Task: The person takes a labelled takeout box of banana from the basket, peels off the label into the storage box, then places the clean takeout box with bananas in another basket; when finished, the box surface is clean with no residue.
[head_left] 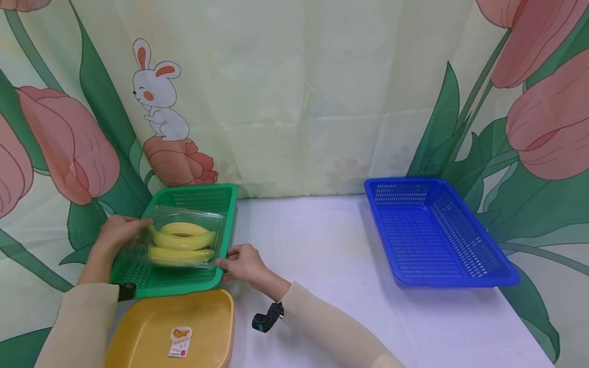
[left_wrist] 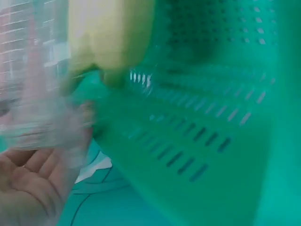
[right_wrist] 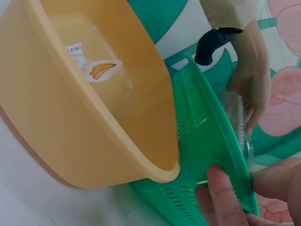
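My left hand (head_left: 120,234) grips the left edge of a clear plastic container (head_left: 158,212), which is tilted over the green basket (head_left: 231,204). Bananas (head_left: 181,240) and an ear of corn (head_left: 179,256) show within the container's outline. Blurred in the left wrist view, the container (left_wrist: 42,117) stands above the left palm. At the basket's right side, my right hand (head_left: 246,263) pinches the rim, thumb inside and fingers outside, as the right wrist view shows. The container's right corner is close to the right fingertips.
A yellow tub (head_left: 152,322) with a banana sticker (head_left: 181,341) inside stands directly in front of the green basket. The blue basket (head_left: 432,240) is on the right of the white-covered table (head_left: 313,245). Behind hangs a cloth (head_left: 313,102) printed with tulips and a rabbit.
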